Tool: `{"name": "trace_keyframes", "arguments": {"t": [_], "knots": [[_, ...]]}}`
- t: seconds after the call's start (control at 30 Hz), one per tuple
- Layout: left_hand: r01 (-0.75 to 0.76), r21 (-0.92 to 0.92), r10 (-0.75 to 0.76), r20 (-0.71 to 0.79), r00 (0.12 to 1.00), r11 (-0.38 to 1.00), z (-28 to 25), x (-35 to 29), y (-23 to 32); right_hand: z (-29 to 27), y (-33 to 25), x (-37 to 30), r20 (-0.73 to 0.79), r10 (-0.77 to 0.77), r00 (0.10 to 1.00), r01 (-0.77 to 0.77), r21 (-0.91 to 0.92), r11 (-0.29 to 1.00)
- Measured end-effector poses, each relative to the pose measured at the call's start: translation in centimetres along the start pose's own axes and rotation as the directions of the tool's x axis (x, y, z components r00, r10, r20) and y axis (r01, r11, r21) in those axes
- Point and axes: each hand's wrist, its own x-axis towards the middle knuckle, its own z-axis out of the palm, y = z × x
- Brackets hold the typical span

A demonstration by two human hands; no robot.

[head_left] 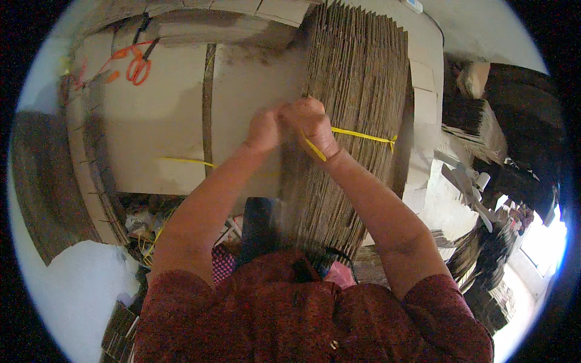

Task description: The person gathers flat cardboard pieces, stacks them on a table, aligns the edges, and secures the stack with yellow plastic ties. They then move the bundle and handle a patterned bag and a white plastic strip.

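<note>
A thick bundle of flattened brown cardboard point(357, 78) stands on edge in front of me, its ribbed edges facing up. A flat yellow strap point(366, 137) crosses it, with a small knot or twist near its right side. My right hand point(313, 121) is closed in a fist at the bundle's left edge, the strap running under its wrist and into its grip. Pressed against it is my left hand point(266, 129), also closed and blurred by motion; what its fingers hold is hidden. More yellow strap lies on the pale cardboard surface to the left.
Orange-handled scissors point(140, 68) lie at the far left on the pale cardboard surface point(157, 121). More stacked cardboard point(48, 181) stands at the left rim. A grey fan point(466, 184) and further cardboard piles point(478, 130) are on the right.
</note>
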Motion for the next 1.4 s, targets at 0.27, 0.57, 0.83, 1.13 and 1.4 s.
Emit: {"name": "trace_keyframes", "arguments": {"t": [0.27, 0.57, 0.83, 1.13, 1.4], "knots": [[-0.044, 0.105, 0.016, 0.256, 0.967, 0.994, -5.2, 1.2, 0.5, -4.2, -1.0, 0.1, -0.106, 0.103, 0.989, -0.099, 0.042, 0.994], [0.396, -0.762, -0.242, 0.314, 0.918, 0.513, -2.5, -1.2, -2.6, -6.5, -0.7, -1.2, 0.016, 0.352, 0.936, -0.347, 0.21, 0.914], [0.377, -0.918, -0.538, 0.382, 0.752, -0.125, 2.0, 2.0, 2.0, -0.9, 1.3, -2.2, -0.075, 0.398, 0.914, -0.386, 0.137, 0.912], [0.295, -0.931, -0.703, 0.358, 0.615, -0.215, 4.1, 1.4, 0.6, -4.6, -0.9, -1.4, 0.13, 0.662, 0.738, -0.636, 0.461, 0.619], [0.488, -0.873, -0.82, 0.302, 0.487, -0.032, 5.3, 4.8, 2.4, -4.8, -3.6, 1.0, 0.163, 0.876, 0.455, -0.585, 0.796, 0.156]]}}
